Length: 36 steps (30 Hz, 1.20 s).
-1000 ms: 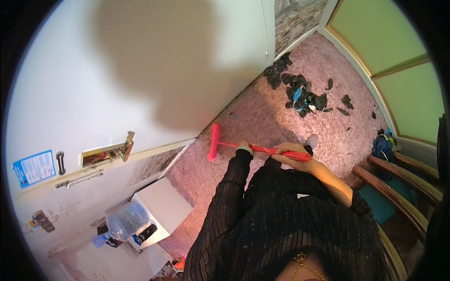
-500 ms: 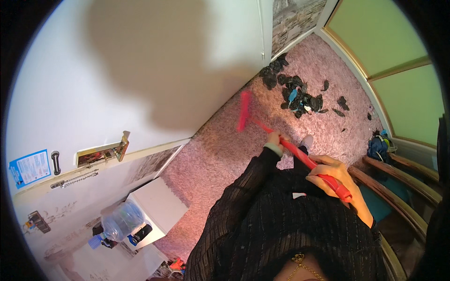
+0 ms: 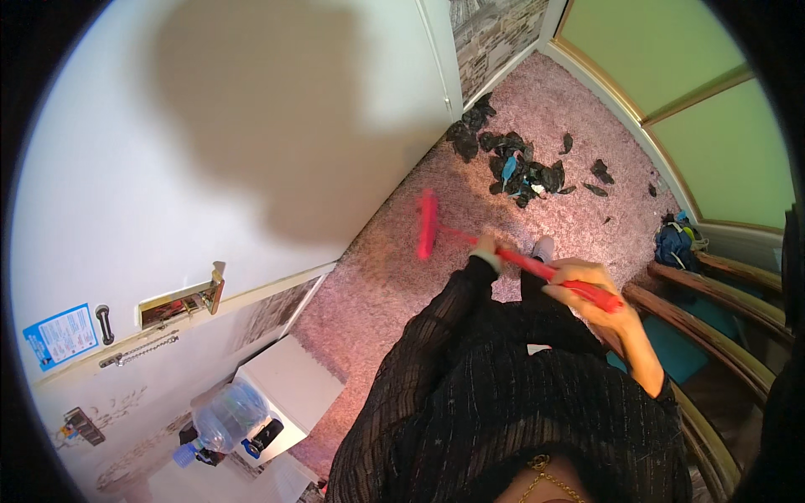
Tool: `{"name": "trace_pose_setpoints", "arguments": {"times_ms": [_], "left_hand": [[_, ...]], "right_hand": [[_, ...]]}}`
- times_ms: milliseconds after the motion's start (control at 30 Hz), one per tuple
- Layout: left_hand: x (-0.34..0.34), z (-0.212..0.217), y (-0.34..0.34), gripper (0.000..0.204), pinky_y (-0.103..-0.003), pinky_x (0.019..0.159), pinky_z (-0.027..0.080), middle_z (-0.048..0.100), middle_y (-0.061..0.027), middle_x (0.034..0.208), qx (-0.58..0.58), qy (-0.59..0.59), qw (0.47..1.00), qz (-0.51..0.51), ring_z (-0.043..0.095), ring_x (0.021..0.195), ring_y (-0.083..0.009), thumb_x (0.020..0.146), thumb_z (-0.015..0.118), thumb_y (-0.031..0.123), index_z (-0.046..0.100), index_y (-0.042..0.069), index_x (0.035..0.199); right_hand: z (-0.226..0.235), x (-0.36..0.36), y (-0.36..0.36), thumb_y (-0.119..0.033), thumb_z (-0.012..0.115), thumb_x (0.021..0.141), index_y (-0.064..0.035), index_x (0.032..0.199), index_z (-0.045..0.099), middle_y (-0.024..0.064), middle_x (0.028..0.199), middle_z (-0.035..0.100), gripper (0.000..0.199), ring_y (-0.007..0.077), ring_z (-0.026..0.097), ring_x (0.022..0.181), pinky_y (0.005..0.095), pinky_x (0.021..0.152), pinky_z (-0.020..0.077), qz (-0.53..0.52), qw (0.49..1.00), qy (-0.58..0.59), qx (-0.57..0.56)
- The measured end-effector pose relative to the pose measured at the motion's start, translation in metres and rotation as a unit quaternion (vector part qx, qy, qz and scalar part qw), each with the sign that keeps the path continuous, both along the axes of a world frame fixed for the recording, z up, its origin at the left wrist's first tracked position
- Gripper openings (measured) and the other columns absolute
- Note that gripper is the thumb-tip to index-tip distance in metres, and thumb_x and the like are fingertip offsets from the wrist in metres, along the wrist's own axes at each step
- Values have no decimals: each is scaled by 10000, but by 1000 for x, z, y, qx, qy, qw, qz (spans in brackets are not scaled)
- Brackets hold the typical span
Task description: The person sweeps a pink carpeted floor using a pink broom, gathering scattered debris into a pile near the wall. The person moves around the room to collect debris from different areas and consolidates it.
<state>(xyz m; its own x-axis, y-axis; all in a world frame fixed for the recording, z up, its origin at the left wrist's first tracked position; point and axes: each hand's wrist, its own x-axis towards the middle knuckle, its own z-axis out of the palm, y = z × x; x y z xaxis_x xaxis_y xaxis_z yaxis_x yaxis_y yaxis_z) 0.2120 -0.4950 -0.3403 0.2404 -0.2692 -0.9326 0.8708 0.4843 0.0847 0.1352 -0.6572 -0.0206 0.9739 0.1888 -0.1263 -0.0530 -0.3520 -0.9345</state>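
Both of my hands hold a red broom [image 3: 526, 263] by its long handle, at a slant across the front of my body. My left hand [image 3: 485, 248] is wrapped round the lower part of the handle. Higher up, near the handle's end, my right hand [image 3: 589, 293] grips it, a little blurred. The broom's narrow pinkish-red head [image 3: 427, 225] is on or just above the pink carpet [image 3: 360, 285], left of my left hand and smeared by motion. Beyond the hands lies a heap of crumpled black plastic pieces [image 3: 524, 178] with a blue piece [image 3: 509, 168] among them.
A white door [image 3: 277, 193] stands along the left. Near it, a large clear bottle [image 3: 231, 417] lies on a white cabinet [image 3: 293, 377]. Green sliding panels [image 3: 713, 159] border the far right. Curved wooden rails [image 3: 713, 293] and a dark blue bag [image 3: 673, 246] are at the right.
The broom head has moved nearer to me along the carpet, away from the heap. Both hands have shifted with the handle, still holding it. The whole view has turned slightly.
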Motion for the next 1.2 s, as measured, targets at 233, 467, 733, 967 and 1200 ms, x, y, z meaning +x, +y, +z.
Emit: {"name": "trace_pose_setpoints", "arguments": {"times_ms": [233,467,733,967,1200], "left_hand": [[19,92,-66,167,-393,632,455,414,-85,647,-137,-17,987,86,471,605,-232,903,430,86,366,44,754],[12,9,24,63,-466,634,478,447,-131,708,33,-27,998,46,505,640,-288,850,405,61,410,21,800],[43,-46,6,137,-441,703,484,521,-158,728,105,-185,949,-234,524,663,-279,868,404,85,484,-20,829],[35,33,-152,107,-385,629,448,410,-79,646,-174,59,983,25,435,578,-212,903,436,79,396,35,814],[18,101,-155,138,-378,650,443,415,-84,686,-178,2,984,-15,444,644,-228,913,438,73,399,44,784]], "right_hand": [[59,-11,-23,-82,710,732,-22,797,613,199,977,632,131,302,643,814,345,690,496,-39,994,-25,-95],[-21,5,-11,-110,696,755,-27,799,618,144,906,650,122,302,629,903,357,770,491,-8,999,-50,19],[-52,5,-15,-87,684,781,-13,829,618,133,883,629,111,266,626,845,326,757,478,-127,989,21,70],[35,-12,-94,-56,692,737,-19,778,608,162,921,629,101,276,622,791,327,689,482,-129,982,92,-99],[64,-22,-133,-66,703,725,-29,763,616,167,891,627,102,325,629,844,361,701,494,-45,996,-44,-61]]}}
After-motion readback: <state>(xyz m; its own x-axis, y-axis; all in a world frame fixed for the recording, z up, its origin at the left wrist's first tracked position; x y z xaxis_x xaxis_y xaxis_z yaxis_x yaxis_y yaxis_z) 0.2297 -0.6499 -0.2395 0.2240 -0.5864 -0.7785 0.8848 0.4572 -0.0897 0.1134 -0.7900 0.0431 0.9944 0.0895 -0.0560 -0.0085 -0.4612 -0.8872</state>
